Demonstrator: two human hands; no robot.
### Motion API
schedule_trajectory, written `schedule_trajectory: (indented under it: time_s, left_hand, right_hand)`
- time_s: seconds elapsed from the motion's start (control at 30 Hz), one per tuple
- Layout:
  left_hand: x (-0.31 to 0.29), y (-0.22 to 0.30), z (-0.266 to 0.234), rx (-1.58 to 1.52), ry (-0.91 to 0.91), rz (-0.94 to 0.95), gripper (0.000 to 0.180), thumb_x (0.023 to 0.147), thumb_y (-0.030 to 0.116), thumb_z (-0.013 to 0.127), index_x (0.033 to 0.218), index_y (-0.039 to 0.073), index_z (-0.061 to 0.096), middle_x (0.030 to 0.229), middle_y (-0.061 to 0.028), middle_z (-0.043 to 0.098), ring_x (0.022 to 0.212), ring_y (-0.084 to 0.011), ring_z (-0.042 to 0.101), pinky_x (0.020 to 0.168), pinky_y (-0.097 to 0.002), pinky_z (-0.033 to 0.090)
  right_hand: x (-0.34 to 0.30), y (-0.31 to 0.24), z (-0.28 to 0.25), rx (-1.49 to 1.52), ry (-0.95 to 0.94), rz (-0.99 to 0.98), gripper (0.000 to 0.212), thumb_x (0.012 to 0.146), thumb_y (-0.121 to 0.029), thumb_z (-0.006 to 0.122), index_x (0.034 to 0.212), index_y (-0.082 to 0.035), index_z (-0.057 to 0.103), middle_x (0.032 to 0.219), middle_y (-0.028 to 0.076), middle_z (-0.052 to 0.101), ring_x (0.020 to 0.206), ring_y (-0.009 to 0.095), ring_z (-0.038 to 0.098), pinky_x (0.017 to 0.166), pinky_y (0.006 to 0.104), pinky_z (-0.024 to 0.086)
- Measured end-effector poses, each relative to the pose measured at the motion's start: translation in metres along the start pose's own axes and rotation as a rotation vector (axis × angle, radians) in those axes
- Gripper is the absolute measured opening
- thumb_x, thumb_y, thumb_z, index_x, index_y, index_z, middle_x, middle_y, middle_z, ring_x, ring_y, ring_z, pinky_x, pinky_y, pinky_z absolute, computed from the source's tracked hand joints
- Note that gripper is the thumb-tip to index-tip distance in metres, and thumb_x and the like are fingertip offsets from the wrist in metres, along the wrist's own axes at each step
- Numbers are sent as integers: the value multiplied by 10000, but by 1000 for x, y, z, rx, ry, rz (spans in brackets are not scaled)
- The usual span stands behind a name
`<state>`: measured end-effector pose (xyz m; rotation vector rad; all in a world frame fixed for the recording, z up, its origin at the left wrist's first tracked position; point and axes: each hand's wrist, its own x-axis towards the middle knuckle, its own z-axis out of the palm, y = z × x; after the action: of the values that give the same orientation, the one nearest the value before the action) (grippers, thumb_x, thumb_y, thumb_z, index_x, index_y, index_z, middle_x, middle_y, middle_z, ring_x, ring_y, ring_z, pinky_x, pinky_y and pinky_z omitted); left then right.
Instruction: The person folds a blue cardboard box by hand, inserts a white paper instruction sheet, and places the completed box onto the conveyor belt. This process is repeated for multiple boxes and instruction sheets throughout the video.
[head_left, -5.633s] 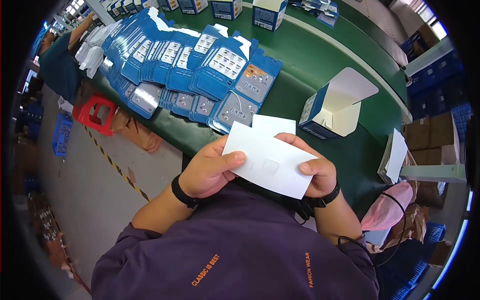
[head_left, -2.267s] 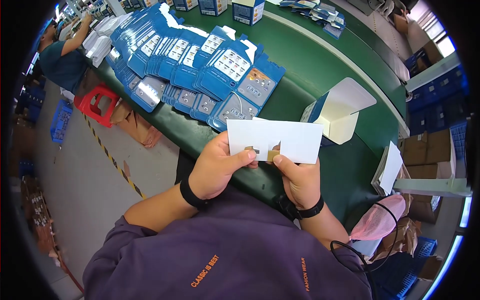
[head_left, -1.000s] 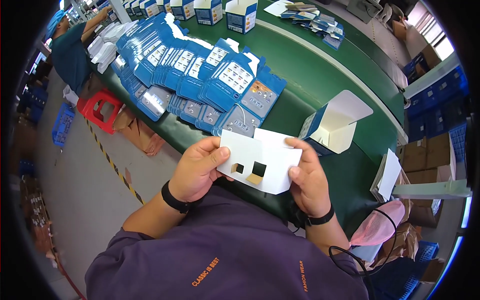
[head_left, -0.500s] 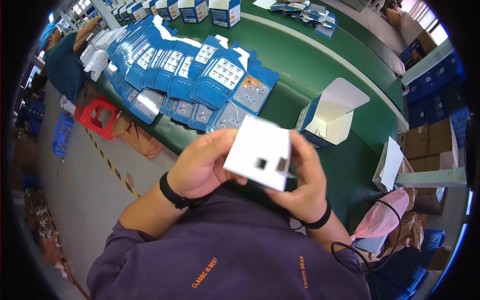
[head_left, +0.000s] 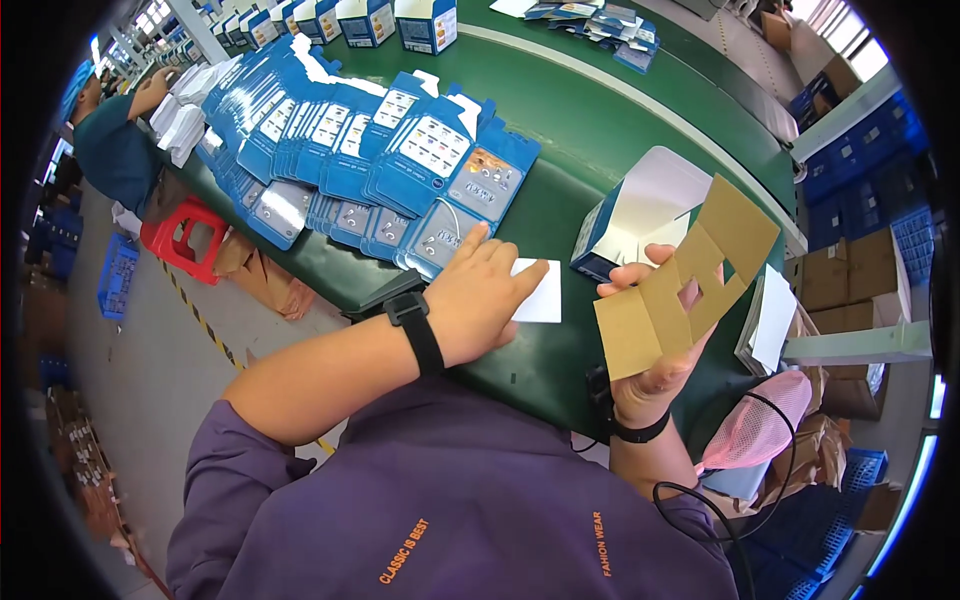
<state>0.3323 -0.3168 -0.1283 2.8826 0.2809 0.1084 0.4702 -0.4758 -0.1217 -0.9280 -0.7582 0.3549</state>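
Probably best to hold the brown card lightly by its edges — creases square, cut-outs unbent. It's raised over the tabletop, near right of the open box. Right hand curled, pinching it between thumb and fingers. Left hand loosely spread at a white card — whether touching, can't tell.

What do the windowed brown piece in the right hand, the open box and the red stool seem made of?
Brown piece: matte cardboard, judging by its straight creases. Open box: probably coated paperboard, thin-walled, pale inside, blue outside. Red stool: likely plastic, smooth and evenly coloured.
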Motion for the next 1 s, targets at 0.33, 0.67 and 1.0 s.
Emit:
schedule_trajectory:
  time_s: [0.33,0.67,1.0]
  left_hand:
    - [-49,14,-25,-1608,240,-223,659,934,150,734,1492,67,393,1326,-103,535,1250,-200,546,1041,-371,468]
    - [-47,37,-2,-1739,136,-90,545,1004,100,660,1466,67,373,1335,-108,518,1182,-191,571,995,-348,491]
    - [-53,35,3,-1308,172,-103,607,946,196,736,1464,50,455,1391,-168,498,1208,-254,554,998,-382,492]
  right_hand:
    - [-26,16,15,-47,-213,308,1131,741,-540,902,1546,-42,282,1403,151,489,1235,272,558,1086,439,449]
    - [-31,35,11,-89,-413,205,1125,725,-548,911,1517,-63,277,1495,190,458,1335,297,505,1140,454,404]
    - [-13,15,12,100,-381,415,933,875,-391,828,1554,-96,259,1495,212,466,1351,321,528,1088,468,477]
